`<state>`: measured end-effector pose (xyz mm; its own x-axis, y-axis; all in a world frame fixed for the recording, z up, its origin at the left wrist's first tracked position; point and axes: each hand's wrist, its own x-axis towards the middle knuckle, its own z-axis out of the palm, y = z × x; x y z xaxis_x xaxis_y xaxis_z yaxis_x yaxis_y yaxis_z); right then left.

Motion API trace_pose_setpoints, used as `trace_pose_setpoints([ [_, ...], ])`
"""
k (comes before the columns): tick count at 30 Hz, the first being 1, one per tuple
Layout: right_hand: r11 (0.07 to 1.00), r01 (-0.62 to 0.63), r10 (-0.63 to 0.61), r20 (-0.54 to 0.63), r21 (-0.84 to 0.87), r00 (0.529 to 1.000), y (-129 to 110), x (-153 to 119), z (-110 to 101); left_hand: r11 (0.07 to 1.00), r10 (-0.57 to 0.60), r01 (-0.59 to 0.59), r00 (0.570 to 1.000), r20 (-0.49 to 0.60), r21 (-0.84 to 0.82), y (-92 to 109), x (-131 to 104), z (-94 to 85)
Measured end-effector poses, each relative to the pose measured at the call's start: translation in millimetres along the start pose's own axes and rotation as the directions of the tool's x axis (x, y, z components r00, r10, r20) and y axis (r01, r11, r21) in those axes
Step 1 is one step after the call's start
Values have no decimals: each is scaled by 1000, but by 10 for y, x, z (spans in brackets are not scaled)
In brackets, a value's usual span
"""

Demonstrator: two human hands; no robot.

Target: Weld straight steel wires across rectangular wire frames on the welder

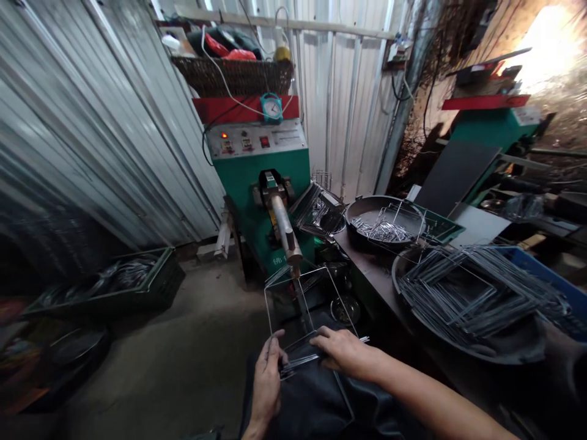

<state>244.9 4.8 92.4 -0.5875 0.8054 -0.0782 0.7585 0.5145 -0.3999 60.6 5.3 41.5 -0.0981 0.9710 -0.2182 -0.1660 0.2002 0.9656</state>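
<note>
A thin wire frame (328,272) reaches from my lap up to the tip of the metal arm (285,229) on the green machine (261,162). My left hand (269,373) is closed on the frame's left side, thumb and fingers together. On the right, my right hand (342,351) has its fingers curled over the near part of the same frame. Several thin wire rods (300,362) lie between the two hands, over the dark apron (316,400). The fingertips of the right hand are partly hidden.
A round pan (400,269) piled with square wire frames (472,293) stands at the right. Behind it a smaller pan (351,223) holds short metal pieces. A green crate (160,284) sits on the floor at left. A basket (233,76) tops the machine.
</note>
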Motion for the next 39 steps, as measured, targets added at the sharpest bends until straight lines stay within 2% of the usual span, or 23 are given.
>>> trace_pose_setpoints([
  [2, 987, 31, -7, -154, 155, 988, 60, -80, 44, 1000, -12, 12, 1000, 0, -18, -25, 16, -1],
  [3, 965, 48, 25, -270, 258, 963, 101, -130, 71, 999, -17, 17, 1000, -2, -28, -33, 20, 4],
  [4, 925, 55, 105, -390, 377, 915, 152, -180, 103, 999, -20, 19, 1000, -8, -35, -39, 21, 12],
  [5, 858, 52, 239, -487, 510, 840, 214, -228, 143, 999, -17, 17, 1000, -15, -36, -40, 19, 22],
  [6, 757, 49, 411, -532, 652, 740, 288, -270, 192, 999, -12, 12, 1000, -22, -33, -39, 14, 33],
  [8, 449, 90, 727, -422, 889, 541, 467, -327, 315, 999, -2, 1, 1000, -20, -36, -27, 0, 55],
  [9, 275, 133, 822, -305, 952, 480, 565, -342, 385, 999, 2, -3, 1000, -10, -44, -18, -6, 66],
  [10, 118, 179, 870, -188, 977, 455, 662, -347, 454, 998, 7, -6, 1000, 2, -55, -7, -10, 75],
  [11, -10, 215, 882, -92, 977, 462, 752, -344, 516, 998, 13, -12, 1000, 8, -67, 5, -11, 83],
  [13, -189, 241, 850, 36, 952, 526, 895, -315, 598, 997, 26, -26, 1000, -7, -76, 31, -2, 91],
  [16, -335, 229, 773, 128, 914, 621, 1003, -239, 598, 998, 54, -57, 995, -81, -38, 74, 39, 67],
  [18, -329, 230, 756, 109, 916, 646, 1020, -189, 563, 996, 85, -88, 989, -121, -14, 101, 80, 16],
  [19, -282, 244, 767, 65, 928, 638, 1016, -169, 558, 995, 99, -102, 986, -132, -12, 112, 102, -19],
  [22, -16, 328, 834, -168, 945, 525, 970, -124, 655, 992, 109, -117, 983, -150, -42, 136, 162, -139],
  [24, 95, 381, 860, -269, 920, 434, 924, -97, 815, 991, 100, -113, 982, -162, -75, 145, 191, -208],
  [26, 64, 416, 882, -246, 907, 401, 896, -72, 987, 988, 96, -115, 980, -177, -102, 151, 211, -256],
  [28, -35, 425, 898, -159, 904, 411, 915, -54, 1087, 987, 99, -121, 977, -190, -110, 157, 220, -290],
  [30, -94, 415, 904, -97, 905, 416, 986, -50, 1060, 987, 104, -126, 975, -198, -102, 161, 218, -320],
  [32, -57, 411, 916, -116, 910, 384, 1070, -58, 934, 987, 113, -133, 974, -196, -95, 166, 209, -352],
  [34, 79, 386, 922, -215, 919, 322, 1115, -77, 810, 985, 127, -147, 972, -196, -91, 170, 200, -381],
  [36, 281, 281, 887, -360, 918, 288, 1092, -113, 793, 984, 140, -160, 969, -202, -85, 174, 199, -401],
  [37, 381, 198, 852, -426, 903, 304, 1061, -137, 836, 983, 142, -161, 968, -207, -82, 176, 202, -407],
  [39, 551, 12, 753, -503, 834, 424, 987, -191, 984, 984, 137, -158, 967, -215, -82, 176, 211, -413],
])
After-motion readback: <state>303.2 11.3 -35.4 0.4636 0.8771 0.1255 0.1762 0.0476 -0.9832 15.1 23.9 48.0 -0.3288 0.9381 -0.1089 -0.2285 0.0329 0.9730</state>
